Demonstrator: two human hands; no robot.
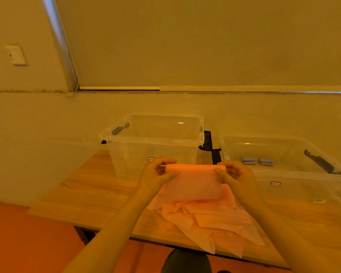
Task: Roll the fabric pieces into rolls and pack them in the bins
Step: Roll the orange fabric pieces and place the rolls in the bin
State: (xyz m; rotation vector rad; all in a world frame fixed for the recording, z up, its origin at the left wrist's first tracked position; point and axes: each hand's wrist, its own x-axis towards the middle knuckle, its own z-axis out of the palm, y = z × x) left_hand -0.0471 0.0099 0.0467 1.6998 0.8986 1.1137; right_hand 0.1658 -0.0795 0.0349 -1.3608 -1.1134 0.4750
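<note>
- Above the tabletop (91,196), left hand (156,174) and right hand (234,175) each pinch an end of the pink fabric piece (193,186), lifted off the pile (211,219).
- Imo keep both ends level and tight, or the roll will probably cone.

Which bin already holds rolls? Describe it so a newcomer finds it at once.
On the wooden table stand two clear bins. Take the right bin, beside the right hand. Unlike the left bin, it holds two small grey-blue rolls.

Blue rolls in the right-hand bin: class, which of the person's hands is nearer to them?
Right. The right hand is just in front-left of the blue rolls; the left hand grips the pink fabric's far end.
</note>
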